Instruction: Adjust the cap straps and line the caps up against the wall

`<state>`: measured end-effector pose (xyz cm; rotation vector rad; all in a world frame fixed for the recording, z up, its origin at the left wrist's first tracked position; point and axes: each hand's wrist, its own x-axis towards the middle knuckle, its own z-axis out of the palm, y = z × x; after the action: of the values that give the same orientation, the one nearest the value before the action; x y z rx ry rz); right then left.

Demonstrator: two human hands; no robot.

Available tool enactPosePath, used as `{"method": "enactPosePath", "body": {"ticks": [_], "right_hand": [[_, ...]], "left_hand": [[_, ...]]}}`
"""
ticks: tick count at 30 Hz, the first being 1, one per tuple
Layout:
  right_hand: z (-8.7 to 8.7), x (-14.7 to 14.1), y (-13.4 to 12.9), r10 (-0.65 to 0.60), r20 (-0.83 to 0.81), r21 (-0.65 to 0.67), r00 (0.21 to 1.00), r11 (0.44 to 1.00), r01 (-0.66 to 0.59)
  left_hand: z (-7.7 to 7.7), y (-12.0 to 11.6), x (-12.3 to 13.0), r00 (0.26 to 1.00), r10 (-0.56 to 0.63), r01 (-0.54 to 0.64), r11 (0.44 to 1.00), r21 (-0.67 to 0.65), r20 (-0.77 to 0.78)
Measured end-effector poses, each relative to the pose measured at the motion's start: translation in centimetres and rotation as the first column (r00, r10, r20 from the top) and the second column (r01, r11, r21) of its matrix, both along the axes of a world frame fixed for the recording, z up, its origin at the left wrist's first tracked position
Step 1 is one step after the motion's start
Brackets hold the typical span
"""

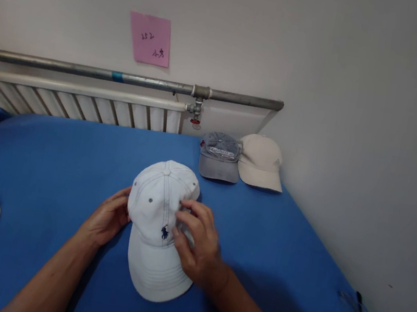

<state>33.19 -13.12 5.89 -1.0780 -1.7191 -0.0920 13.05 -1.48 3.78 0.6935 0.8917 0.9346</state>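
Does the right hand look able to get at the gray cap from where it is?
Probably yes: the right hand is at the white cap, and beyond its knuckles only blue surface shows before the gray cap.

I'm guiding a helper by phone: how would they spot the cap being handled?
On the blue surface, look between the left hand and right hand. That white cap has a navy horse-and-rider logo, unlike the lettered grey cap and the cream cap beyond.
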Motion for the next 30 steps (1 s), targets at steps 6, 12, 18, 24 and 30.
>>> {"method": "enactPosePath", "body": {"ticks": [6,12,18,24,30], "right_hand": [[0.3,0.3,0.0,-0.137,0.194,0.032,0.971,0.991,0.133],[0.3,0.4,-0.2,-0.157,0.194,0.022,0.968,0.987,0.156],[0.2,0.4,-0.1,-0.142,0.176,-0.001,0.974,0.990,0.144],[-0.9,1.3,0.5,-0.169,-0.063,-0.110,0.984,0.981,0.161],[-2.1,2.5,1.7,-0.304,-0.452,-0.373,0.839,0.918,0.131]], "left_hand": [[0.5,-0.2,0.2,0.999,0.033,-0.032,0.999,-0.040,0.024],[0.2,-0.2,0.3,0.999,0.030,-0.030,0.999,-0.030,0.029],[0.1,-0.2,0.2,0.998,0.047,-0.046,0.998,-0.042,0.037],[0.4,-0.2,0.4,0.996,0.077,-0.074,0.994,-0.076,0.038],[0.3,-0.2,0.4,0.998,0.060,-0.058,0.997,-0.058,0.035]]}}
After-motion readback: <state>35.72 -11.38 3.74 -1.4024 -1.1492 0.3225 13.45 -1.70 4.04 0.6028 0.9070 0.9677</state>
